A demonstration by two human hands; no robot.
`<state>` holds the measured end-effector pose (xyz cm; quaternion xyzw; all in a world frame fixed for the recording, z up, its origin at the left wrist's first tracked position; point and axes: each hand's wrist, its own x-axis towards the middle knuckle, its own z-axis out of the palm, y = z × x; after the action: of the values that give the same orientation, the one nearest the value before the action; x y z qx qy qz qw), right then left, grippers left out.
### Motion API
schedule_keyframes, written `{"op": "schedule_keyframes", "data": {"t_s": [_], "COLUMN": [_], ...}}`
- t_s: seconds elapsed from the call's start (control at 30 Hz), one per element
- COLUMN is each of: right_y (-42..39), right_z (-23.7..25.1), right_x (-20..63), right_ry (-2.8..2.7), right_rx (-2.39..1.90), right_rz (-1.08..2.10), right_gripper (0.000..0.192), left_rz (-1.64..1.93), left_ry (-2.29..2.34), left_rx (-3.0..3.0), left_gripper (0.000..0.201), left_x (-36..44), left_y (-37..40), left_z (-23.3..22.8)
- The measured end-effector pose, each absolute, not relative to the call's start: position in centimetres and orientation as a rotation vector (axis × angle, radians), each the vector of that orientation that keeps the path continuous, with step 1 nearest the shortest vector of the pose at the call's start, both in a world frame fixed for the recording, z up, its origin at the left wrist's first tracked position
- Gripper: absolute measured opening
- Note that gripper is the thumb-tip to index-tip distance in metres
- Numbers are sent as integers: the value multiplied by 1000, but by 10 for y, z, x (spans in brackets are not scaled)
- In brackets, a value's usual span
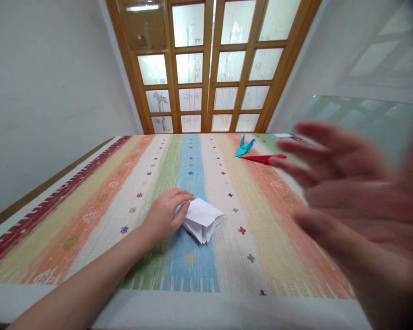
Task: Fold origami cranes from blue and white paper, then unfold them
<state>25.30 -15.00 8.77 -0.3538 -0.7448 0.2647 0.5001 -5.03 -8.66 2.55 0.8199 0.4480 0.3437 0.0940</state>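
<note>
A folded piece of white paper [203, 214] lies on the striped tablecloth in front of me, its layers fanned slightly apart at the near edge. My left hand [168, 211] pinches its left corner between thumb and fingers; that corner is partly hidden by them. Raised close to the camera on the right, my right hand [344, 197] is blurred, its fingers spread and holding nothing. It is well apart from the paper.
Farther back stand a blue origami crane [245, 146] and a long red folded paper [261, 158], partly covered by my right fingertips. The striped tablecloth [99, 220] covers the table. Beyond are wooden glass-paned doors [208, 68], with walls either side.
</note>
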Motion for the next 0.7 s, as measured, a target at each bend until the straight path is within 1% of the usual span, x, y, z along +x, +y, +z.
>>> {"op": "schedule_keyframes", "data": {"t_s": [0.03, 0.07, 0.13, 0.17, 0.2, 0.3, 0.37, 0.5, 0.63, 0.7], "right_y": [-132, -115, -89, -81, -75, -72, -74, -78, -78, -76], "right_z": [93, 92, 71, 54, 36, -8, -22, -21, -19, -19], "right_x": [238, 226, 211, 207, 206, 205, 204, 203, 209, 212], "right_ry": [-1732, -1746, -1920, -1996, -2058, -2266, -2380, -2455, -2466, -2460], "right_rx": [-816, -821, -944, -1009, -1041, -1025, -1015, -1063, -1115, -1144], "right_rz": [681, 708, 711, 694, 670, 617, 549, 490, 472, 466], "right_gripper": [80, 74, 41, 31, 26, 25, 26, 29, 38, 39], "left_rz": [964, 903, 792, 742, 699, 622, 617, 616, 564, 529], "left_ry": [1332, 1325, 1310, 1302, 1298, 1300, 1303, 1271, 1226, 1194], "left_rx": [2419, 2412, 2414, 2424, 2439, 2471, 2461, 2429, 2436, 2469], "left_gripper": [26, 25, 24, 23, 22, 22, 24, 29, 34, 35], "left_x": [-53, -55, -57, -57, -56, -56, -57, -60, -60, -60], "left_y": [-83, -80, -79, -79, -80, -80, -80, -82, -85, -87], "left_z": [16, 9, -1, -5, -7, -11, -12, -13, -11, -10]}}
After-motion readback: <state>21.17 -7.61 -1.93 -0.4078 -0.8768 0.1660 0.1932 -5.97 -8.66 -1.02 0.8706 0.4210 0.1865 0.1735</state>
